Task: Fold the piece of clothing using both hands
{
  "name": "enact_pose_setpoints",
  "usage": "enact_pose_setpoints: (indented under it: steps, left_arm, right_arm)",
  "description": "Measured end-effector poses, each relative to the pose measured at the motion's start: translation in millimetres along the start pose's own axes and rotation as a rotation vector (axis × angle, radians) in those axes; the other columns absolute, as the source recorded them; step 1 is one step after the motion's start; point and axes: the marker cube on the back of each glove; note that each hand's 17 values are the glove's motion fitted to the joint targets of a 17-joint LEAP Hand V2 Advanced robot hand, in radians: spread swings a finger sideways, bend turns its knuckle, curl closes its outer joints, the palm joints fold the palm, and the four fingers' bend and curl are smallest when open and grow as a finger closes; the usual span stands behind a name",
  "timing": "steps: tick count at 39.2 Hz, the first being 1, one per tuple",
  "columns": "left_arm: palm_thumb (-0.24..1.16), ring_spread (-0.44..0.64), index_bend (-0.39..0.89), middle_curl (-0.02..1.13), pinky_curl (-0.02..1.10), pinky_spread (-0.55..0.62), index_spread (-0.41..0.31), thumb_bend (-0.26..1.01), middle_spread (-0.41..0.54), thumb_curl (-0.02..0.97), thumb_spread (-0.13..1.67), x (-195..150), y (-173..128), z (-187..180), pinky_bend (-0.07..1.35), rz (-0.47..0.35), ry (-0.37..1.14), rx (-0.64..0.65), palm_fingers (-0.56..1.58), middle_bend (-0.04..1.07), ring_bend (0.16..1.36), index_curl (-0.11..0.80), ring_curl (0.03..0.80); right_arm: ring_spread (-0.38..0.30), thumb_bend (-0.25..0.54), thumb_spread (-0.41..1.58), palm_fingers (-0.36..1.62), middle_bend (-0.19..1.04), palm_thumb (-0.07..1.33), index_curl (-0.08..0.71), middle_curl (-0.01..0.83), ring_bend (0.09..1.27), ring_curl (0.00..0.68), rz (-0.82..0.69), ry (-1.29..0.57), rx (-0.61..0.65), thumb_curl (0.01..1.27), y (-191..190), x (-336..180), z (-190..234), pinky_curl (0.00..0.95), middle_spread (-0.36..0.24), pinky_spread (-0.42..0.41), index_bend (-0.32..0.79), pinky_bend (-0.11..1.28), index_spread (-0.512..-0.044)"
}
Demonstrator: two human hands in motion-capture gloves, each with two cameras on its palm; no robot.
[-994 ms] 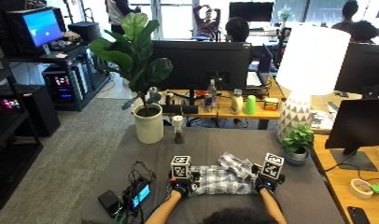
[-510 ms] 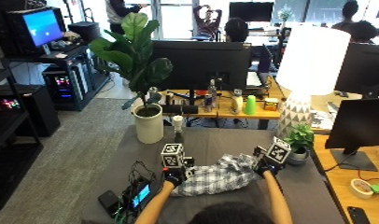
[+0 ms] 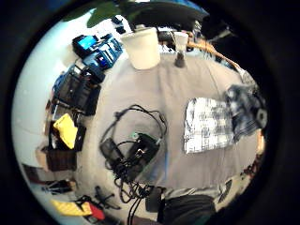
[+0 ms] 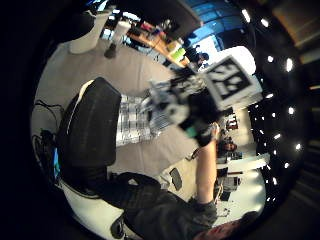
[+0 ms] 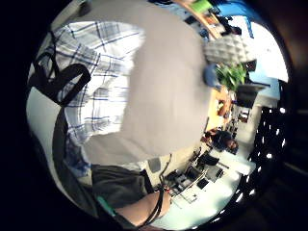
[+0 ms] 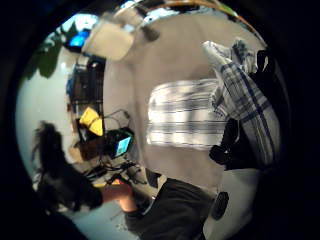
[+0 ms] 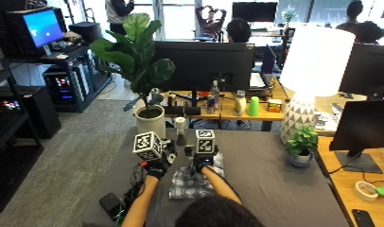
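Grey table (image 7: 267, 170), plaid shirt (image 7: 191, 184) (half folded); right hand (image 7: 202, 161) fingers pinching it.

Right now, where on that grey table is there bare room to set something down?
The widest bare patch lies right of the shirt, between it and the small plant by the lamp. A narrower strip runs behind the shirt toward the white pot. The left edge is crowded with cables and devices.
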Motion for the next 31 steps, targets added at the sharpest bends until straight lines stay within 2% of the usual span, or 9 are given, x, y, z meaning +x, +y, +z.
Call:
enact_pose_setpoints:
  steps: [4, 8, 13, 16, 17, 20, 22, 27, 31]
  left_arm:
    - [0.21, 0.13, 0.20, 0.29, 0.34, 0.20, -0.114, 0.01, 0.031, 0.216, 1.30, -15.2, 6.8, -22.4, 0.25, -0.052, 0.005, 0.069, 0.46, 0.17, 0.49, 0.403, 0.310]
    - [0.24, 0.11, 0.20, 0.29, 0.34, 0.19, -0.117, 0.02, 0.025, 0.218, 1.35, -30.3, 15.1, -32.4, 0.24, -0.094, -0.001, 0.062, 0.49, 0.16, 0.48, 0.410, 0.311]
    - [0.24, 0.10, 0.19, 0.29, 0.35, 0.17, -0.120, 0.02, 0.021, 0.216, 1.37, -43.7, 19.4, -31.9, 0.23, -0.119, -0.002, 0.034, 0.50, 0.16, 0.47, 0.414, 0.315]
    - [0.25, 0.10, 0.19, 0.29, 0.35, 0.17, -0.120, 0.01, 0.019, 0.215, 1.39, -49.6, 18.7, -28.9, 0.23, -0.132, 0.003, 0.029, 0.51, 0.15, 0.47, 0.416, 0.315]
    - [0.25, 0.10, 0.18, 0.29, 0.35, 0.17, -0.121, 0.01, 0.019, 0.215, 1.39, -50.8, 18.3, -28.0, 0.23, -0.135, 0.004, 0.027, 0.51, 0.15, 0.46, 0.415, 0.316]
    - [0.25, 0.09, 0.18, 0.29, 0.35, 0.16, -0.121, 0.01, 0.018, 0.214, 1.40, -52.2, 17.5, -26.4, 0.23, -0.142, -0.002, 0.018, 0.51, 0.15, 0.46, 0.414, 0.316]
    - [0.25, 0.09, 0.18, 0.29, 0.35, 0.16, -0.122, 0.00, 0.018, 0.213, 1.40, -50.7, 18.5, -27.5, 0.22, -0.146, -0.008, 0.011, 0.51, 0.15, 0.46, 0.414, 0.317]
    - [0.26, 0.09, 0.18, 0.29, 0.35, 0.16, -0.122, 0.00, 0.017, 0.212, 1.41, -47.7, 18.1, -28.8, 0.22, -0.151, -0.020, -0.007, 0.51, 0.15, 0.46, 0.413, 0.317]
    - [0.26, 0.09, 0.17, 0.29, 0.35, 0.16, -0.117, 0.00, 0.017, 0.211, 1.41, -45.5, 17.5, -30.2, 0.22, -0.158, -0.035, -0.023, 0.51, 0.15, 0.46, 0.411, 0.319]
  right_arm:
    - [-0.221, -0.027, 0.68, 1.21, 0.47, 1.03, 0.402, 0.579, 0.72, 0.526, -0.055, -0.066, -0.178, 0.54, 41.1, -76.3, 26.3, 0.593, -0.154, -0.181, 0.16, 0.82, -0.215]
    - [-0.223, -0.035, 0.66, 1.20, 0.48, 1.00, 0.399, 0.585, 0.73, 0.531, -0.118, -0.130, -0.342, 0.56, 50.1, -122.4, 73.7, 0.604, -0.154, -0.186, 0.13, 0.84, -0.215]
    - [-0.225, -0.053, 0.77, 1.10, 0.43, 0.93, 0.333, 0.561, 0.76, 0.528, -0.165, -0.265, -0.398, 0.54, 52.1, -135.6, 88.1, 0.614, -0.137, -0.204, 0.01, 0.92, -0.206]
    - [-0.218, -0.053, 0.89, 1.08, 0.39, 0.85, 0.293, 0.542, 0.77, 0.522, -0.139, -0.434, -0.434, 0.52, 49.9, -127.1, 75.0, 0.612, -0.115, -0.215, -0.01, 0.94, -0.201]
    - [-0.196, -0.056, 0.94, 1.01, 0.32, 0.82, 0.285, 0.517, 0.77, 0.515, -0.126, -0.486, -0.433, 0.50, 47.8, -122.1, 68.4, 0.581, -0.099, -0.228, 0.01, 0.89, -0.201]
    - [-0.165, -0.031, 1.03, 0.95, 0.29, 0.80, 0.276, 0.506, 0.77, 0.510, -0.120, -0.585, -0.329, 0.47, 38.6, -100.7, 40.8, 0.564, -0.076, -0.206, 0.05, 0.81, -0.198]
    - [-0.156, -0.025, 1.08, 0.96, 0.28, 0.78, 0.262, 0.497, 0.76, 0.501, -0.115, -0.585, -0.250, 0.46, 37.9, -85.8, 22.1, 0.547, -0.065, -0.202, 0.04, 0.79, -0.198]
    - [-0.137, -0.002, 1.18, 0.97, 0.28, 0.79, 0.238, 0.485, 0.71, 0.468, -0.092, -0.500, -0.134, 0.44, 47.7, -51.2, -16.8, 0.489, -0.044, -0.169, 0.06, 0.71, -0.194]
    - [-0.133, -0.001, 1.23, 0.99, 0.28, 0.81, 0.230, 0.477, 0.68, 0.454, -0.123, -0.403, 0.033, 0.43, 35.3, -12.2, -40.1, 0.466, -0.041, -0.152, 0.07, 0.66, -0.192]
